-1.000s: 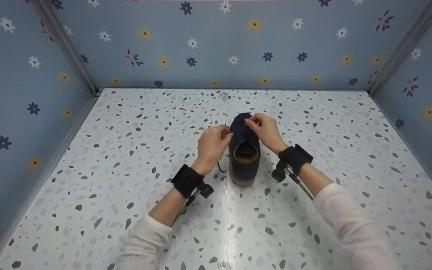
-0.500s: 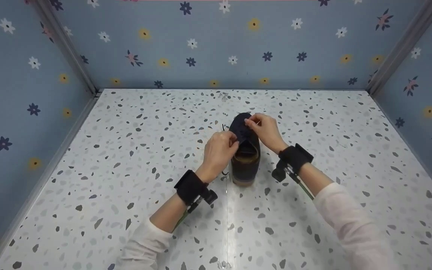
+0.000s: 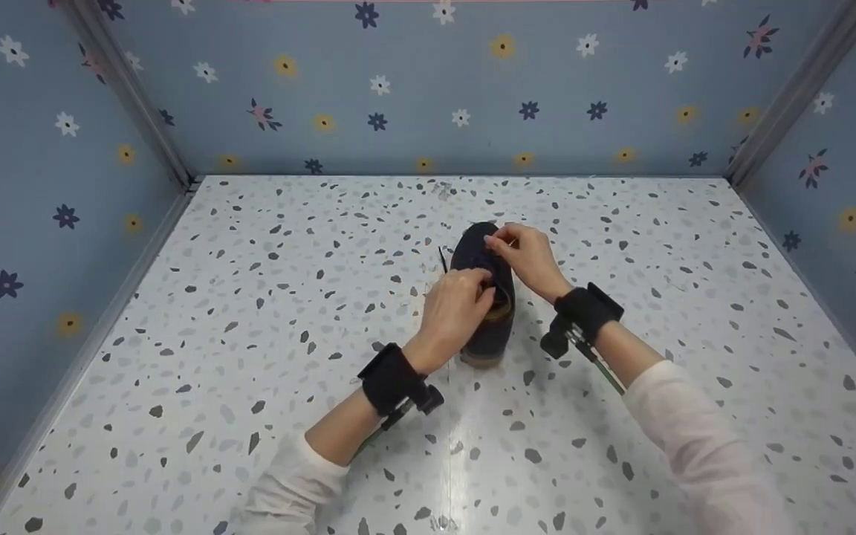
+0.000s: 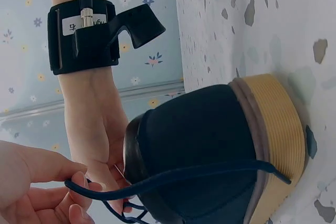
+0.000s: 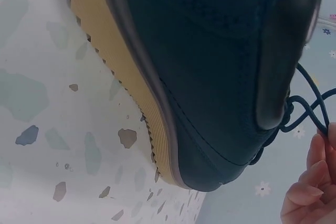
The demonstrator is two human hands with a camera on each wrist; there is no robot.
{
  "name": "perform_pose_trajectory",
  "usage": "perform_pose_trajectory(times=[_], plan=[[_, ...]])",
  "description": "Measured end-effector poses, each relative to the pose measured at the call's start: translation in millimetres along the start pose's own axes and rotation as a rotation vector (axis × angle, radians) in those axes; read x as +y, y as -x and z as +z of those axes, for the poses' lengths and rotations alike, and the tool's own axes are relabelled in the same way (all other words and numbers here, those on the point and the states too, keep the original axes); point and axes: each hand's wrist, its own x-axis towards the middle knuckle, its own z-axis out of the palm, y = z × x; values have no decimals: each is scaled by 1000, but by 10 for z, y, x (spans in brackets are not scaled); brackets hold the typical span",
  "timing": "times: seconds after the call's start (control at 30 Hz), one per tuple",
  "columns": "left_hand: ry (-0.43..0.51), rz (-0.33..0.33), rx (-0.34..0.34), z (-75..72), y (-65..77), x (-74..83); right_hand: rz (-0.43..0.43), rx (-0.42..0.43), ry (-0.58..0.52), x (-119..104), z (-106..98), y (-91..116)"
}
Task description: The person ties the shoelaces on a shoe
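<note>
A dark blue lace-up shoe point(image 3: 472, 249) with a tan ridged sole point(image 4: 283, 124) stands upright on the speckled surface, toe pointing away. Over its opening, my left hand point(image 3: 454, 316) pinches a dark blue shoelace point(image 4: 173, 177) between thumb and fingers. From that pinch, the lace runs across the shoe's side, and its loose end lies over the sole. At the shoe's right, near the laced front, my right hand point(image 3: 534, 260) pinches another stretch of shoelace point(image 5: 310, 95), which forms loops above the shoe. Part of the opening is hidden behind my left hand.
The white speckled surface point(image 3: 250, 297) spreads around the shoe. Blue flowered panels point(image 3: 428, 82) wall it at the back and both sides. Both wrists wear black straps point(image 3: 391, 379) with small cameras point(image 3: 556, 343) jutting inward.
My left hand has moved right and toward me, from the shoe's left edge to over its opening. My right hand has stayed nearly still beside the shoe.
</note>
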Motion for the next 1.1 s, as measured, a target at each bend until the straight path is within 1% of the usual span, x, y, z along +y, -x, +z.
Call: perform_pose_trajectory(times=[0.1,0.3,0.43,0.67,0.7,0.83,0.9,0.93,1.1], plan=[[-17,15,8,8,8,33,-5,-15,1,6,-1,0],[-23,76,60,15,42,90,-26,-33,21,19,-9,-5],[-38,84,63,30,65,126,-43,-31,14,32,-14,-10],[-39,88,7,50,110,204,-39,-52,-36,32,-23,8],[-35,87,-2,52,118,213,-39,-72,-71,213,35,-44],[-20,80,-28,49,149,246,-43,-83,-85,226,21,-24],[5,85,-46,43,160,269,-45,-82,-83,234,16,-21],[23,88,-57,39,165,282,-44,-67,-56,59,-47,37],[160,99,-130,20,195,349,-37,-67,-48,64,-56,33]])
